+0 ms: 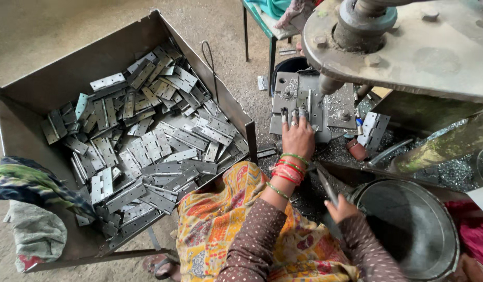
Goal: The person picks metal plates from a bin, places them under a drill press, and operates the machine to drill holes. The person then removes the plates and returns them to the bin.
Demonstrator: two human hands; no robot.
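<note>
Hinges (147, 146) fill the tilted metal bin (53, 83) at left, heaped loosely, with cloths (27, 209) draped over its near corner. Left hand (298, 137) reaches far, fingers spread flat on a hinge (299, 102) lying on the press bed (335, 104) under the ram (330, 83). Right hand (339, 210), near, is closed around a metal lever (326, 185). Round steel tub (408, 224) sits at near right, just beside that hand
</note>
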